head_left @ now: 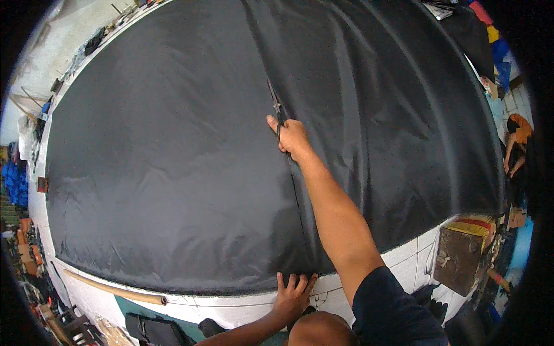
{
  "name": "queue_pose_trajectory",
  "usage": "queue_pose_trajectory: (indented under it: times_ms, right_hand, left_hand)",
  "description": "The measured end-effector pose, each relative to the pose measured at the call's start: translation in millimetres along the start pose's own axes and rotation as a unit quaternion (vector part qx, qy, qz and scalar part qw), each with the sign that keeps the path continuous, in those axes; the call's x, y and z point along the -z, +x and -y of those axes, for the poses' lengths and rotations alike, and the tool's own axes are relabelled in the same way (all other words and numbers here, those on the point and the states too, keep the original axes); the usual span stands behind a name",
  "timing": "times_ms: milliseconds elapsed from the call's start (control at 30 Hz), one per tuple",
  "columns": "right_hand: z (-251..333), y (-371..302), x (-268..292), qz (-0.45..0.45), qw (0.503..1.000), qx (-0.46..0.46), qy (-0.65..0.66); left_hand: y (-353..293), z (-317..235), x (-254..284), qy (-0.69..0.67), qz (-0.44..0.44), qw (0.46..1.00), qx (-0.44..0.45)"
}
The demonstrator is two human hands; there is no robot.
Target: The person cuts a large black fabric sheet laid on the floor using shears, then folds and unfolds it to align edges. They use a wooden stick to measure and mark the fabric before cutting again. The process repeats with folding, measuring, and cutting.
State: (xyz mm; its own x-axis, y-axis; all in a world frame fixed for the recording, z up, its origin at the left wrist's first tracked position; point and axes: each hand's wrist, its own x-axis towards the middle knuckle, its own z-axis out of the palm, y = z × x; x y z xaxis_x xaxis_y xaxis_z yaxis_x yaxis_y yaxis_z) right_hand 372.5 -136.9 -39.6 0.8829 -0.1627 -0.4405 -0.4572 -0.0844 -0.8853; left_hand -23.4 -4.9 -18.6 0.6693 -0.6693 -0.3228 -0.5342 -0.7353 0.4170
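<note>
A wide sheet of black fabric (161, 132) lies spread over a white tiled surface. My right hand (293, 138) reaches to the middle of it, fingers wrapped round the handles of a pair of scissors (276, 105). The blades point away from me, at the fabric; how far apart they are is hard to tell. Behind the hand, a thin dark slit runs back toward the near edge. Down at that edge my left hand (293, 297) rests on the fabric, fingers spread and holding nothing. Right of the slit the fabric lies in long folds.
A cardboard tube (115, 286) lies along the near left edge. At the near right stands a brown bundle (457, 259). Another person (517, 138) in an orange top bends at the far right. Blue material (14, 183) and other piled goods line the left side.
</note>
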Motion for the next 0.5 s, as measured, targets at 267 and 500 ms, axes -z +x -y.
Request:
queue_pose_trajectory:
  times_ms: [267,500]
  right_hand:
    - [28.6,27.6,3.1,0.036,0.999,-0.02,0.023]
    - [27.5,63.7,-7.4,-0.003,0.999,-0.01,0.043]
  left_hand:
    - [-0.1,-3.2,6.9,0.001,0.01,1.0,0.016]
    - [1.6,-0.2,-1.8,0.034,0.013,0.999,0.004]
